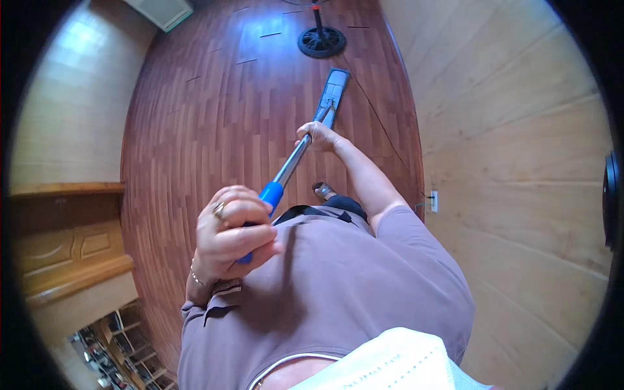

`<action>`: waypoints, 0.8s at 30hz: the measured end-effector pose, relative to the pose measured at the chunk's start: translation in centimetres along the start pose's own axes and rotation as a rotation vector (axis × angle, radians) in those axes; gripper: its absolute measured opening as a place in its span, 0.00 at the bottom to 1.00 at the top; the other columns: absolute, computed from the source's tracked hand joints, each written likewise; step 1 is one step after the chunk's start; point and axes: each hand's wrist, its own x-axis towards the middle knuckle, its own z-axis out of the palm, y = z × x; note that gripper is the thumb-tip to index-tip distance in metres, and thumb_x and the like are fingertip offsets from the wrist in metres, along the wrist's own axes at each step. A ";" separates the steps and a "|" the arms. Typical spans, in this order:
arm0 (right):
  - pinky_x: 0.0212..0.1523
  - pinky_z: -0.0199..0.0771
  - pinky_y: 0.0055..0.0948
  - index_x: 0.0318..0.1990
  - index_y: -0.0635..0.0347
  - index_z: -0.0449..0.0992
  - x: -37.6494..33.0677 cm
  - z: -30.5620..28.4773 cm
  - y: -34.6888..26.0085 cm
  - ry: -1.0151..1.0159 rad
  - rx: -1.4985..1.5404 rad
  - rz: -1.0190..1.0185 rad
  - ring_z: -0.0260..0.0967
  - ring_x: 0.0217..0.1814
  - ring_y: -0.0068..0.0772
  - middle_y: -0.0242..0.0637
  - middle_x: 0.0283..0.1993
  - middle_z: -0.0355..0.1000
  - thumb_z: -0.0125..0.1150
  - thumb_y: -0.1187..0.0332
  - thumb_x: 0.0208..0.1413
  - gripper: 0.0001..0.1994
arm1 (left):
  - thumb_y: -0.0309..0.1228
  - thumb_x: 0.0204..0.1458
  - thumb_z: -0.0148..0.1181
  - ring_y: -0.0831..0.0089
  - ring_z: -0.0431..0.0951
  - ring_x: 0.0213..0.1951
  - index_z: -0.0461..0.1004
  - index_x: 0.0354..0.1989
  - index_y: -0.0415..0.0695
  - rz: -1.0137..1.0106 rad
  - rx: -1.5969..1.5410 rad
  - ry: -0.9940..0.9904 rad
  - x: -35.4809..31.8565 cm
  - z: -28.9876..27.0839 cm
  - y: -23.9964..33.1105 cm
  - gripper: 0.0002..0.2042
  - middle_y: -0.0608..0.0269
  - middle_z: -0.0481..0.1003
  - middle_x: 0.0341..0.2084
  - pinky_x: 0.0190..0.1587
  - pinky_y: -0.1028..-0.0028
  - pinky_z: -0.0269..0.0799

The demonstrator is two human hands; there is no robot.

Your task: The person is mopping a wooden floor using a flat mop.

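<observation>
A flat mop (290, 162) with a silver pole and a blue grip runs from my chest out over the floor. My left hand (235, 229), with a ring on one finger, is wrapped round the blue grip at the top end. Farther down, my right hand (318, 137) closes around the metal pole. The grey-blue rectangular mop head (333, 91) lies flat on the wood-look floor (214, 130), long side pointing away from me. A black round stand base (321, 42) stands just beyond the head.
A dark cord (380, 120) trails along the floor on the right toward a wall socket (434, 201). Pale panelled walls (494, 130) rise at the right and left. A wooden cabinet (71, 250) stands at the left, with a shelf rack (133, 341) nearer me. A white box-shaped unit (164, 12) sits far left.
</observation>
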 end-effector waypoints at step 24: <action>0.27 0.67 0.45 0.15 0.58 0.70 -13.2 4.0 -15.5 0.353 -0.151 0.311 0.71 0.26 0.53 0.49 0.19 0.69 0.64 0.60 0.47 0.16 | 0.42 0.46 0.70 0.73 0.76 0.23 0.76 0.28 0.45 0.335 -0.532 -0.135 -0.3 -5.6 2.8 0.14 0.69 0.73 0.18 0.35 0.65 0.72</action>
